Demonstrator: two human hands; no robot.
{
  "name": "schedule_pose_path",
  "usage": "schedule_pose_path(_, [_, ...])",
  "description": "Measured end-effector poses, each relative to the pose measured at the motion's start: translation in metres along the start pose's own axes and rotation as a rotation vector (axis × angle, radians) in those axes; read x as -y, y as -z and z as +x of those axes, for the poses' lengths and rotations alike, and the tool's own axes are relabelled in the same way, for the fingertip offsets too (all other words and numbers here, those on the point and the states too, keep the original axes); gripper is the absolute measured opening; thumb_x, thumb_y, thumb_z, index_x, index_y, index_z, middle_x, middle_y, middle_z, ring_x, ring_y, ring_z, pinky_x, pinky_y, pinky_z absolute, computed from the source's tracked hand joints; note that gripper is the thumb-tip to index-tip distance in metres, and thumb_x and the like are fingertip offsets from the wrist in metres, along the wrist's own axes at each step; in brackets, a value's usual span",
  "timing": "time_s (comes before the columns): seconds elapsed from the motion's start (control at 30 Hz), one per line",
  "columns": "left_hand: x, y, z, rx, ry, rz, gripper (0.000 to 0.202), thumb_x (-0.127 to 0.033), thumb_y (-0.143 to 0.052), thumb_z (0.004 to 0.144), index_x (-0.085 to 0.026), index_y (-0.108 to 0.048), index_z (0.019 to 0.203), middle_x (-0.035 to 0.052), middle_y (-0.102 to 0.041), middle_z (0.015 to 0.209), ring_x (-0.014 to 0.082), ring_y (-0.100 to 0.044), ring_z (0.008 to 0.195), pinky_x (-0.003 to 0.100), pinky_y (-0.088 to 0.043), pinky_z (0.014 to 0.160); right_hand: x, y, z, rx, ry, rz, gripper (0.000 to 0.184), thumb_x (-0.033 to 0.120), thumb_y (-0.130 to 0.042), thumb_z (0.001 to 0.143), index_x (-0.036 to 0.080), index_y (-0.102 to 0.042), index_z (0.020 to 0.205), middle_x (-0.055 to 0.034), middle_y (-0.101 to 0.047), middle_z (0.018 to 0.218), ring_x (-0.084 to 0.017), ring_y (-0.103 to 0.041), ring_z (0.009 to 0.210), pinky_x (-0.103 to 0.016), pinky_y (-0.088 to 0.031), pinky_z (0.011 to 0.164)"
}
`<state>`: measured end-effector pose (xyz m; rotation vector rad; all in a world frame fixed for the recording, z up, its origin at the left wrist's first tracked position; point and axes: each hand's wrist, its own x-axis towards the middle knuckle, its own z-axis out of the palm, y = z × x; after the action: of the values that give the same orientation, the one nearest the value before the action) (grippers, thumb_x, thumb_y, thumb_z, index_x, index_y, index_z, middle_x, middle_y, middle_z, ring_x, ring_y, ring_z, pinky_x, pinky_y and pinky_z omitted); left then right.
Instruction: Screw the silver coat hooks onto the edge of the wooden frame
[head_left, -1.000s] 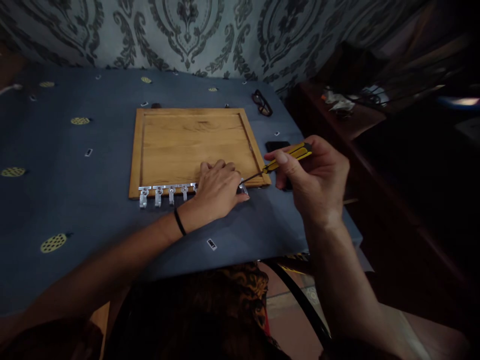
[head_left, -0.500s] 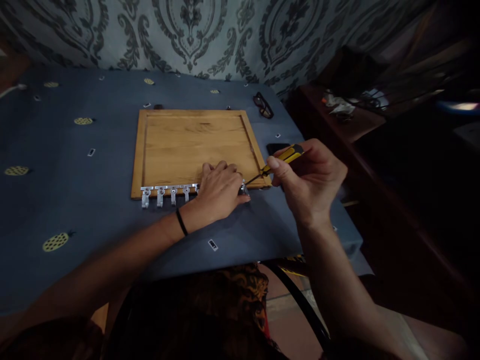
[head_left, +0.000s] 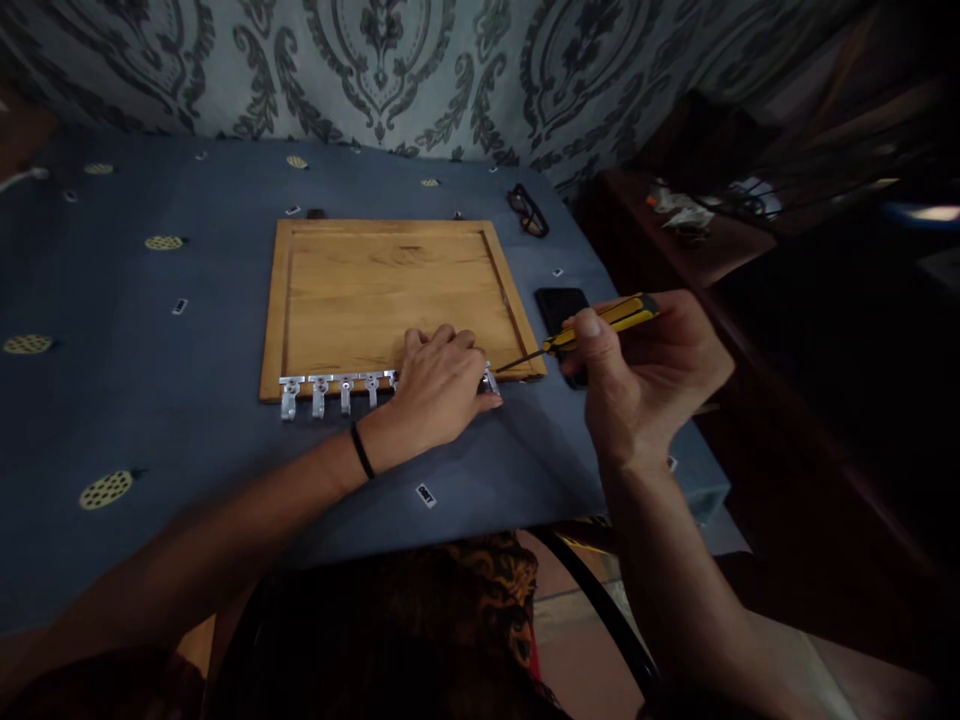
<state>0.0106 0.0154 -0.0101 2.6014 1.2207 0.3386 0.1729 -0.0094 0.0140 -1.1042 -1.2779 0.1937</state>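
A wooden panel [head_left: 390, 290] with a raised frame lies flat on the table. Along its near edge runs a silver hook rail [head_left: 346, 385], its hooks hanging over the side. My left hand [head_left: 441, 390] is curled over the right part of the rail, holding it against the panel and hiding that stretch. In my right hand [head_left: 652, 370] is a yellow and black screwdriver [head_left: 611, 318], gripped by the handle. It slants down to the left, its tip close to the rail's right end; whether it touches there I cannot tell.
A blue patterned tablecloth [head_left: 150, 400] covers the table. Beyond the panel's right side lie folded glasses [head_left: 529, 210] and a black phone [head_left: 559, 305], partly behind my right hand. A patterned curtain [head_left: 382, 70] hangs behind. Dark red furniture [head_left: 637, 215] stands at the right.
My right hand and the screwdriver have moved right, drawing the tip slightly away from the rail's end. More of the phone shows. My left hand stays on the rail.
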Motion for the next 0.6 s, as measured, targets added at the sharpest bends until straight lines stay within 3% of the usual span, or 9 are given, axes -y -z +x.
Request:
schedule_pose_path(0.17, [-0.002,0.001,0.001,0.007,0.006,0.014,0.030,-0.046,-0.074,0.090,-0.017,-0.071,0.095,0.0094,-0.069,0.111,0.0302,-0.057,0.114,0.043,-0.036,0.087,-0.005,-0.001,-0.002,0.045,-0.066,0.024,0.028,0.041,-0.083,0.078,0.024,-0.061,0.073,0.0067,-0.061,0.059,-0.009,-0.049,0.039,-0.025,-0.036,0.037])
schedule_pose_path(0.33, [-0.003,0.001,0.001,0.002,0.008,0.006,0.031,-0.047,-0.075,0.089,-0.017,-0.071,0.096,0.0095,-0.069,0.113,0.0301,-0.056,0.114,0.043,-0.036,0.088,-0.011,-0.003,-0.005,0.000,-0.116,0.001,0.034,0.049,-0.082,0.077,0.025,-0.059,0.073,0.0064,-0.060,0.058,-0.011,-0.050,0.039,-0.027,-0.034,0.036])
schedule_pose_path(0.6, [-0.002,-0.001,0.002,-0.002,0.013,-0.009,0.030,-0.046,-0.076,0.088,-0.017,-0.071,0.094,0.0085,-0.069,0.112,0.0294,-0.057,0.113,0.043,-0.035,0.088,-0.012,-0.002,-0.008,-0.080,-0.109,0.053,0.027,0.041,-0.083,0.078,0.026,-0.060,0.076,0.0070,-0.062,0.060,-0.011,-0.048,0.037,-0.028,-0.034,0.038])
